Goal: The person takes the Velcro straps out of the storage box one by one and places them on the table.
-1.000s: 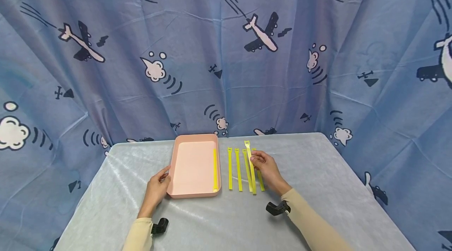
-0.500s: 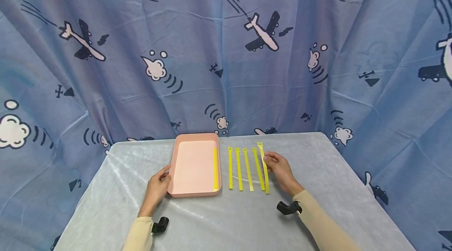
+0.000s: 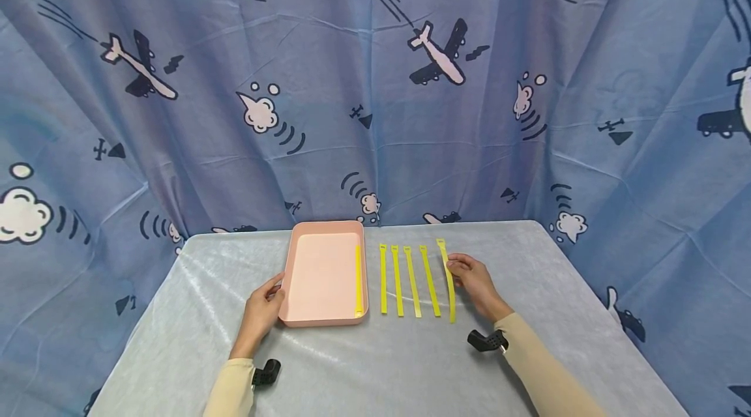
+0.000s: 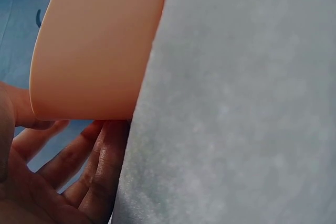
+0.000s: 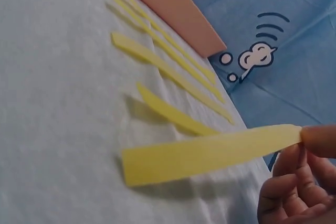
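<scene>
My right hand [image 3: 476,283] pinches a yellow cable strap [image 3: 448,287] with a slotted head, thumb and fingertips on its upper part. In the right wrist view the held strap [image 5: 210,153] stretches leftward from the fingertips, its blunt end close over the cloth. Left of it lie several more yellow straps [image 3: 430,281], side by side with their slotted heads at the far end. A shallow pink tray [image 3: 317,323] stands left of them, with one yellow strap [image 3: 358,280] along its right inner side. My left hand [image 3: 261,316] touches the tray's left edge, fingers fairly straight.
A pale grey cloth [image 3: 375,371] covers the table. Behind its far edge hangs a blue curtain [image 3: 328,163] printed with planes and stars. Black wrist cameras [image 3: 266,373] sit on both forearms, over beige sleeves.
My right hand has carried the strap rightward, from over the row to beyond its right end, and lowered it slightly. The left hand and tray have stayed in place.
</scene>
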The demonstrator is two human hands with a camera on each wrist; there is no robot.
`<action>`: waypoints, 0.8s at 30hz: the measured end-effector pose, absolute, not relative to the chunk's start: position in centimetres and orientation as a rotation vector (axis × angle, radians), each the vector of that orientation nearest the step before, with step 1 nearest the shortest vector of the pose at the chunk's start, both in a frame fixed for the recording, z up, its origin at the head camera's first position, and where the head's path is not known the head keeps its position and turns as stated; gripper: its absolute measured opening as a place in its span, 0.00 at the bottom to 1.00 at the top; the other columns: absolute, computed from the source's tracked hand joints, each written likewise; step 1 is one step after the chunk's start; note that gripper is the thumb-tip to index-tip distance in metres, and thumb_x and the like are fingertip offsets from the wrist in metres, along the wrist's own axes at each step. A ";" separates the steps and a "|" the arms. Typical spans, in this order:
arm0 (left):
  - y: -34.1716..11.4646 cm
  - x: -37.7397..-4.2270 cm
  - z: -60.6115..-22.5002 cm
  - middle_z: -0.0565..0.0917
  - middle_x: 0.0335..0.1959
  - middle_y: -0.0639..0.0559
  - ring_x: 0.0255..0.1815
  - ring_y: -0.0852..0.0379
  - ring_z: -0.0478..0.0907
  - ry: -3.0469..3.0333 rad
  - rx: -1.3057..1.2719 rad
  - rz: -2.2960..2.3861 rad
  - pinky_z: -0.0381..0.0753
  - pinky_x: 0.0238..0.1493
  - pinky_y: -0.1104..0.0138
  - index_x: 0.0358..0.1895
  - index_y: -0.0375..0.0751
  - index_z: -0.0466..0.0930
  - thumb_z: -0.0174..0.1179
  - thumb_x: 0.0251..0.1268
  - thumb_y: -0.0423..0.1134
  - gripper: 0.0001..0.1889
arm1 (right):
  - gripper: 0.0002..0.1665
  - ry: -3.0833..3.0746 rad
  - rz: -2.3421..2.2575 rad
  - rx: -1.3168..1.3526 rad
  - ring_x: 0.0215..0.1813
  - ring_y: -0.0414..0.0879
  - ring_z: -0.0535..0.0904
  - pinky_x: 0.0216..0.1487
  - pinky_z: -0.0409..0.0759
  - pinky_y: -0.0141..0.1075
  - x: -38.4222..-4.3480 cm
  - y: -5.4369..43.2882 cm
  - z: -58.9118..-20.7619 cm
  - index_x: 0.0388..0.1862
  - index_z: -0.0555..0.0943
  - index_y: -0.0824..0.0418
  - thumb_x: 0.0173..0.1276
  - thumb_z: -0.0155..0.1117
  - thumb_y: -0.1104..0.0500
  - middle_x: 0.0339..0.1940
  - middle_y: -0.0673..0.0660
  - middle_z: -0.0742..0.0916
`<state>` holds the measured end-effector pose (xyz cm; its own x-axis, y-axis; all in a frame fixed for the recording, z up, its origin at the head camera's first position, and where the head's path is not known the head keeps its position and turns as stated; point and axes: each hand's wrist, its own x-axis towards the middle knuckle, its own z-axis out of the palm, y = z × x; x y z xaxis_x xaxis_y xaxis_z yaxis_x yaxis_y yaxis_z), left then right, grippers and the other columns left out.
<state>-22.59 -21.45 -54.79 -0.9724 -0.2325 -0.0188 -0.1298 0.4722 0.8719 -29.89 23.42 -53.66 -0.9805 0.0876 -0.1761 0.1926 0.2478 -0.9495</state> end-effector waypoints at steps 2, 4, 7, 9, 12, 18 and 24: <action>-21.4 -22.6 -54.8 0.80 0.60 0.36 0.56 0.46 0.80 -2.609 0.321 -1.525 0.79 0.49 0.62 0.69 0.47 0.72 0.51 0.73 0.38 0.23 | 0.22 2.427 -1.831 0.259 0.38 0.37 0.76 0.38 0.75 0.32 -30.1 23.5 -53.8 0.61 0.75 0.64 0.73 0.60 0.55 0.41 0.47 0.84; -21.4 -22.6 -54.7 0.80 0.60 0.36 0.56 0.46 0.80 -2.612 0.320 -1.520 0.79 0.49 0.62 0.69 0.47 0.72 0.51 0.73 0.38 0.23 | 0.21 2.445 -1.798 0.252 0.37 0.37 0.76 0.38 0.74 0.33 -30.4 23.6 -53.9 0.60 0.76 0.64 0.72 0.60 0.56 0.38 0.46 0.84; -21.4 -22.6 -54.7 0.80 0.60 0.36 0.56 0.46 0.80 -2.619 0.319 -1.518 0.78 0.48 0.63 0.70 0.47 0.72 0.51 0.73 0.38 0.23 | 0.20 2.465 -1.757 0.255 0.37 0.39 0.75 0.37 0.73 0.33 -30.8 23.8 -54.1 0.59 0.77 0.63 0.72 0.61 0.56 0.36 0.45 0.84; -21.4 -22.6 -54.7 0.80 0.60 0.36 0.56 0.46 0.80 -2.621 0.320 -1.519 0.78 0.48 0.63 0.70 0.47 0.72 0.51 0.73 0.38 0.23 | 0.19 2.471 -1.740 0.262 0.36 0.39 0.76 0.36 0.73 0.33 -31.0 24.0 -54.2 0.58 0.78 0.63 0.72 0.62 0.56 0.35 0.45 0.85; -21.4 -22.5 -54.8 0.80 0.60 0.36 0.56 0.46 0.80 -2.620 0.321 -1.520 0.79 0.49 0.62 0.70 0.48 0.72 0.51 0.73 0.39 0.23 | 0.20 2.477 -1.714 0.252 0.35 0.40 0.76 0.33 0.73 0.34 -31.4 24.1 -54.4 0.59 0.77 0.65 0.71 0.62 0.57 0.34 0.46 0.85; -21.4 -22.5 -54.8 0.80 0.61 0.36 0.57 0.46 0.80 -2.610 0.333 -1.521 0.79 0.51 0.60 0.69 0.48 0.72 0.51 0.73 0.39 0.23 | 0.18 2.497 -1.676 0.271 0.29 0.41 0.76 0.26 0.73 0.33 -32.1 24.2 -54.6 0.55 0.78 0.65 0.70 0.63 0.59 0.31 0.49 0.85; -21.4 -22.6 -54.8 0.80 0.61 0.36 0.57 0.46 0.79 -2.607 0.322 -1.535 0.79 0.52 0.58 0.70 0.48 0.72 0.51 0.73 0.38 0.23 | 0.16 2.532 -1.646 0.311 0.28 0.41 0.76 0.25 0.74 0.33 -32.6 24.1 -54.7 0.52 0.78 0.64 0.69 0.65 0.59 0.32 0.50 0.86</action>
<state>-22.56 -21.37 -54.76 -0.9727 -0.2310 -0.0215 -0.1309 0.4698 0.8730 -32.58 24.06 -54.73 -0.9735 0.1138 -0.1984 0.2275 0.3929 -0.8910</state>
